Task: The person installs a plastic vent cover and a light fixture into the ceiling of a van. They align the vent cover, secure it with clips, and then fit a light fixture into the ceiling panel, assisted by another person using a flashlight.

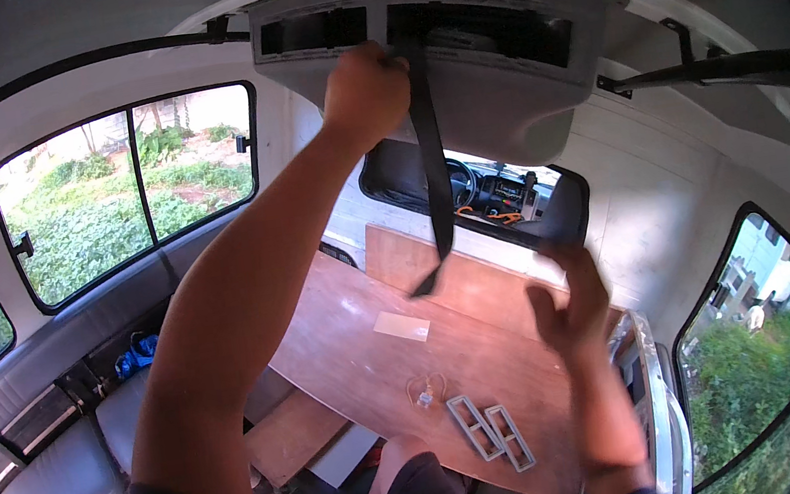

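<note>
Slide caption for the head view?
Left hand closed at a dark strap hanging below a grey overhead unit; open right hand raised.

Daylight enters through the left window point(84, 225), bleached near its top, and the right window point(761, 337). The ceiling point(110, 14) is dim; pale glare touches the bench point(348, 309). The right hand point(577, 307) is blurred. Fisheye edges curve into black corners.

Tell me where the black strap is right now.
In the head view, the black strap hangs just right of centre, beside the left hand, in front of the grey overhead unit.
</note>
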Motion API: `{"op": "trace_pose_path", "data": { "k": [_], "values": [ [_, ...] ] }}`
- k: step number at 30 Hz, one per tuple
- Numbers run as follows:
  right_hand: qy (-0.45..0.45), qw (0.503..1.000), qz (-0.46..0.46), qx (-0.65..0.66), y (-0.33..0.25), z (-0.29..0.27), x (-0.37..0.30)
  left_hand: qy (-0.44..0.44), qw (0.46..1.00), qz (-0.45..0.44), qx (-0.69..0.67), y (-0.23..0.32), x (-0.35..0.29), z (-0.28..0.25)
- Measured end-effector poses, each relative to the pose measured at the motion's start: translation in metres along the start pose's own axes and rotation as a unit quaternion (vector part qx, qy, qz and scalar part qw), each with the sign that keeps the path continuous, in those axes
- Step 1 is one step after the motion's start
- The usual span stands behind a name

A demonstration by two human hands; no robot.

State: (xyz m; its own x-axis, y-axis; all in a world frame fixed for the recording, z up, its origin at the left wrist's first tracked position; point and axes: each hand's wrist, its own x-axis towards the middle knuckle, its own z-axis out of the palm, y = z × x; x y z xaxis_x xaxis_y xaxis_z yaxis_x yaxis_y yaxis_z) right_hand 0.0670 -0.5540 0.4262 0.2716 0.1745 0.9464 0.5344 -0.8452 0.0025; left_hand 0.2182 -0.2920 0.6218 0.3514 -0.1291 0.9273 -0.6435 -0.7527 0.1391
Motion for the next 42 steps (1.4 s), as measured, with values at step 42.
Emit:
{"op": "trace_pose_path", "data": {
  "k": [42],
  "values": [
    [-0.060,0.949,-0.215,-0.223,-0.043,-0.012,0.180,-0.045,0.967,-0.145,-0.206,-0.028,-0.325,-0.048]
  ]
}}
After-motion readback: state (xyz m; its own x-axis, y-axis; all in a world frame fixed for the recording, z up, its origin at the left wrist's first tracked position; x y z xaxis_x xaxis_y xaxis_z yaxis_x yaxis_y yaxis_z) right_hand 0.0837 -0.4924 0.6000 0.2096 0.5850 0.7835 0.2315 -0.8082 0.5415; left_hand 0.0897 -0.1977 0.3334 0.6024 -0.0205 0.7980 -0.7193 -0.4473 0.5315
